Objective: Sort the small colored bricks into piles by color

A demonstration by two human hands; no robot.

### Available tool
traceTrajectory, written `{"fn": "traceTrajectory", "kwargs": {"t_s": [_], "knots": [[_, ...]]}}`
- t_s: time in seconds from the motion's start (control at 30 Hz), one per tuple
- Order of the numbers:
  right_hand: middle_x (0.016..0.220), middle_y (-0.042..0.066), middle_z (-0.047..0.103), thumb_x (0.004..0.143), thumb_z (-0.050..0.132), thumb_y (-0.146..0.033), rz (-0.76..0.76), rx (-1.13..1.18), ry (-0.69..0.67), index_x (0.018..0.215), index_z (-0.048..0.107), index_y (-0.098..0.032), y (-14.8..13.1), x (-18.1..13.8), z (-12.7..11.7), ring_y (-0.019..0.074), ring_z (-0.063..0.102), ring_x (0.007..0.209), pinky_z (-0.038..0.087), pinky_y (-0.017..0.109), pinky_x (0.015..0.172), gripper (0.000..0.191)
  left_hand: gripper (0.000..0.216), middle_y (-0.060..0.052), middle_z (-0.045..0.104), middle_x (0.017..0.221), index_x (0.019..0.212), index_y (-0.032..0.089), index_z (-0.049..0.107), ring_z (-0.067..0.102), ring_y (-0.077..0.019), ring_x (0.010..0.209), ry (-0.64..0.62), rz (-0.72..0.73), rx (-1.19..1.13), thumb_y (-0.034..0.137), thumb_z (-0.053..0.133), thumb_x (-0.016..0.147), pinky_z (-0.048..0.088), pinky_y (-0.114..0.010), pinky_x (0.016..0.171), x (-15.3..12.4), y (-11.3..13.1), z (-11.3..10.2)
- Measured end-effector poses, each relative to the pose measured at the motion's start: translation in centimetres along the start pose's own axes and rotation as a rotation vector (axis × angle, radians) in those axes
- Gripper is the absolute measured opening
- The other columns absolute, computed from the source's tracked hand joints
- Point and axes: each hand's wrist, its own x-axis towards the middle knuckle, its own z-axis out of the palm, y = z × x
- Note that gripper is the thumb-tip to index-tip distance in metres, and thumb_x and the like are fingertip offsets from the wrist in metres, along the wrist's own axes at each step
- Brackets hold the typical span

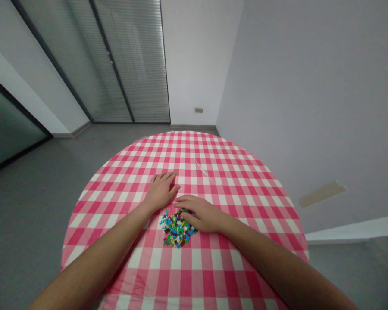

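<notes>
Bricks first: your pile of small building bricks [177, 229] lies on the red-and-white checked tablecloth [213, 267] of the round table, close in front of you and a little left of the middle. It is a loose heap of blue, green, white and dark pieces, with no clear long axis.

Your right hand [201, 214] is the nearer one. It lies palm down at the pile's far right edge, fingers pointing left across the top of the heap and touching the outermost bricks. You can't tell from this view whether those fingers pinch a brick or only rest on them. The bulk of the pile sits towards you and to the left of that hand.

Your left hand [161, 190] lies flat and open on the cloth, palm down, fingers together and pointing away from you, just beyond the pile and not touching it. One small green piece [176, 173] lies apart from the heap, right at that hand's fingertips on the far side, its long side running left to right. For that piece the left hand is clearly nearer.

No brand, label or writing can be read; the bricks are too small to show any mark.
</notes>
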Motion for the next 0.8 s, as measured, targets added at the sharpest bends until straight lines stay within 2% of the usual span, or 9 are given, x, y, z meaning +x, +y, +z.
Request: {"fn": "traceTrajectory", "kwargs": {"t_s": [0.13,0.23,0.33,0.47,0.7,0.8], "knots": [[0.115,0.012,0.070,0.093,0.044,-0.011,0.067,-0.020,0.155,0.120,0.067,-0.017,1.2,0.1,-0.1,0.0220,0.064,0.108,0.050,0.040,0.098,0.036,0.050,-0.011,0.050,0.150,0.141,0.023,0.050,0.041,-0.0348,0.139,-0.030,-0.029,0.005,0.046,0.047,0.097,0.028,-0.055,0.113,-0.1,0.0,0.2],[0.105,0.010,0.072,0.090,0.046,-0.008,0.118,-0.044,0.191,0.110,0.071,-0.017,2.1,0.0,-0.6,0.0208,0.066,0.096,0.053,0.038,0.090,0.033,0.055,-0.011,0.045,0.154,0.147,0.023,0.044,0.036,-0.0361,0.142,-0.045,-0.032,-0.002,0.049,0.043,0.098,0.024,-0.058,0.115,-0.2,0.0,0.4],[0.097,0.008,0.073,0.088,0.054,-0.012,0.086,-0.044,0.116,0.102,0.074,-0.018,2.5,-0.1,-1.1,0.0204,0.066,0.090,0.053,0.036,0.085,0.026,0.058,-0.009,0.042,0.156,0.149,0.023,0.042,0.033,-0.0380,0.144,-0.066,-0.018,-0.005,0.053,0.039,0.099,0.023,-0.061,0.115,-0.1,-0.1,0.6],[0.097,0.009,0.072,0.087,0.062,-0.016,0.003,-0.068,0.004,0.099,0.078,-0.019,2.2,-0.1,-1.3,0.0220,0.064,0.093,0.051,0.037,0.087,0.020,0.059,-0.009,0.041,0.157,0.149,0.023,0.043,0.031,-0.0383,0.145,-0.084,-0.012,0.002,0.054,0.037,0.100,0.022,-0.062,0.115,-0.1,-0.2,0.6],[0.095,0.010,0.070,0.084,0.067,-0.017,-0.013,-0.053,-0.025,0.095,0.078,-0.016,2.0,-0.1,-1.3,0.0223,0.064,0.092,0.051,0.037,0.086,0.016,0.055,-0.008,0.042,0.156,0.147,0.024,0.045,0.032,-0.0362,0.145,-0.090,-0.013,-0.011,0.052,0.037,0.100,0.023,-0.060,0.115,0.0,-0.2,0.5],[0.094,0.009,0.069,0.081,0.068,-0.013,-0.021,-0.039,-0.038,0.094,0.079,-0.016,2.1,-0.2,-1.5,0.0216,0.063,0.092,0.051,0.036,0.086,0.017,0.056,-0.012,0.043,0.155,0.147,0.020,0.044,0.034,-0.0347,0.144,-0.066,-0.014,-0.020,0.051,0.038,0.101,0.024,-0.058,0.116,-0.1,-0.2,0.5]]}}
